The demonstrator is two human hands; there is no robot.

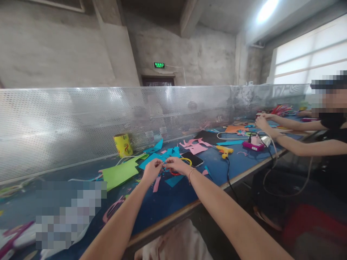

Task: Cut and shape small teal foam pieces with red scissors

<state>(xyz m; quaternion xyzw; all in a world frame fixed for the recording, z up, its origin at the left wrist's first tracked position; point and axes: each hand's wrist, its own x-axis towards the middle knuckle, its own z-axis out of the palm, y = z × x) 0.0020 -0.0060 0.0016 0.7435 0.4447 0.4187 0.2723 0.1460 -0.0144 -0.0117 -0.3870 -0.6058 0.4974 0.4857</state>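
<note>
Over the blue table, my left hand (152,170) is closed in a pinch. My right hand (178,165) pinches close beside it, fingertips nearly meeting. Whatever lies between the fingers is too small to make out. Blue felt-like scraps (173,152) lie just behind both hands. Under and beside my right hand are a yellow ring (187,160) and a red curved piece (175,173), partly hidden. A black-screened phone (193,159) rests behind my right wrist. A pink strip (156,184) lies below my fingers, with a blue piece (174,180) to its right.
A green sheet (120,173) and a yellow tape roll (123,145) are on the left. Pink scraps (196,146), a yellow glue gun (225,151) with its cord and a purple power strip (253,145) lie rightward. A co-worker's hands (263,122) are at far right. A perforated metal screen (81,122) stands behind.
</note>
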